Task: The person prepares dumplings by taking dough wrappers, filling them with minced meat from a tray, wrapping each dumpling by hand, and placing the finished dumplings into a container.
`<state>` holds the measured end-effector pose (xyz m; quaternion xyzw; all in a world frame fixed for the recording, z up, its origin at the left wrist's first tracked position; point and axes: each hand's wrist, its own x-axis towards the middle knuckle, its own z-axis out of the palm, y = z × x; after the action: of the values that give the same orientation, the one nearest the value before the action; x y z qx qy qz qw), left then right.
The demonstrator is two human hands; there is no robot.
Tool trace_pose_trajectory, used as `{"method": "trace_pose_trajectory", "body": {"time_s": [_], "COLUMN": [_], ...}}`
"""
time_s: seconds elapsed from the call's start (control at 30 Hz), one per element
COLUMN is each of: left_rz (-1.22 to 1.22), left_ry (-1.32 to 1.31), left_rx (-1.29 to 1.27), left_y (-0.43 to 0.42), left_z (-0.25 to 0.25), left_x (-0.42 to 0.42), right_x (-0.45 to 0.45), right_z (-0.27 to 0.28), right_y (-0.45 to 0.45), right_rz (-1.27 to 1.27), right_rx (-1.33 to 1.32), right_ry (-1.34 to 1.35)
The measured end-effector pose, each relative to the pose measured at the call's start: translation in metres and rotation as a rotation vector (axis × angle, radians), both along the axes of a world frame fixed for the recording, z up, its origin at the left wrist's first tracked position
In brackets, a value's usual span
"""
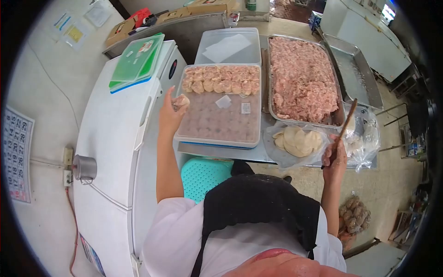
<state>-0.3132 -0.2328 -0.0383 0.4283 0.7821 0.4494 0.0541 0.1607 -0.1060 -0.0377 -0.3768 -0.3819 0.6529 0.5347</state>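
Holds a dumpling [182,102] in the left hand [172,105], fingers curled round it and one digit sticking up, just above the left edge of a plastic box [198,127]. Grips a stick [349,117] in the right hand [335,156], fingers wrapped close round its lower part, the upper end tilted up and away. Has rows of finished dumplings [221,80] lined up across the far part of the box, with more round shapes showing dimly through the plastic below. Keeps a pile of dough wrappers [297,141] on a plastic sheet just left of the right hand, and beyond it a metal tray [302,123] heaped with minced meat [300,69]. Has a clear plastic bag [367,138] to the right and a second metal tray [353,69] beside the meat. Wears a black apron [258,203]. Has a turquoise stool [203,177] below the table [268,121], and at left a white freezer [110,120] with green lids [134,62] stacked on top.
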Motion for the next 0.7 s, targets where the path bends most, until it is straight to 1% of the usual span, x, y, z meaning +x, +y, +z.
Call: {"method": "trace_pose_trajectory", "body": {"time_s": [0.17,0.27,0.37,0.47,0.57,0.67,0.7], "left_rz": [-0.022,-0.182,-0.377,-0.454,-0.496,-0.526,-0.522], "left_ry": [0.055,-0.101,-0.041,0.061,0.174,0.291,0.273], "left_rx": [-0.102,-0.077,-0.062,-0.129,-0.145,-0.061,-0.069], "left_y": [0.029,0.049,0.070,0.097,0.118,0.139,0.138], "left_z": [0.010,0.012,0.004,-0.023,-0.020,-0.051,-0.045], "left_x": [0.011,0.035,0.078,0.106,0.126,0.122,0.126], "right_x": [0.015,0.023,0.031,0.039,0.047,0.055,0.059], "right_z": [0.000,0.002,0.000,-0.003,-0.003,-0.005,-0.008], "right_y": [-0.002,-0.007,-0.009,-0.012,-0.013,-0.012,-0.012], "right_rz": [-0.032,-0.082,-0.119,-0.127,-0.129,-0.146,-0.147], "right_rx": [0.038,0.024,0.004,0.023,0.027,0.015,0.020], "right_ry": [0.002,-0.015,-0.011,-0.013,-0.017,-0.027,-0.029]}}
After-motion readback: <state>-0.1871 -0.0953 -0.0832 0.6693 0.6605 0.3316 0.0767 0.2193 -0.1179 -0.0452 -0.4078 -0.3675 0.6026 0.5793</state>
